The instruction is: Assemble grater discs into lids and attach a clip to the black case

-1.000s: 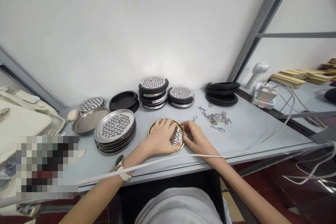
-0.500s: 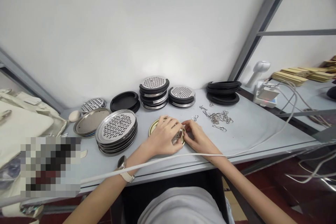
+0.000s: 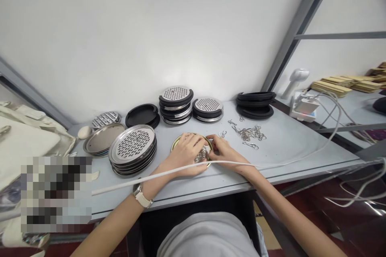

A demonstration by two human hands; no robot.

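Observation:
A gold-rimmed round tray (image 3: 177, 141) with a perforated steel insert (image 3: 202, 153) lies near the table's front edge. My left hand (image 3: 186, 152) lies over it, fingers curled on the insert and pressing it down. My right hand (image 3: 224, 150) pinches the tray's right rim, fingers closed at the edge of the insert. What sits between those fingertips is too small to make out. A white cable (image 3: 144, 179) runs across both wrists.
A stack of perforated steel trays (image 3: 132, 147) and plain steel plates (image 3: 101, 138) sit left. Black rings (image 3: 142, 115), assembled stacks (image 3: 176, 104), (image 3: 208, 109) and more black rings (image 3: 255, 105) line the back. Loose metal clips (image 3: 249, 133) lie right. A white device (image 3: 304, 106) stands far right.
Both hands have stayed on the gold tray and shifted slightly, the left fingers curling tighter over the insert. The white cable now lies higher, across the wrists.

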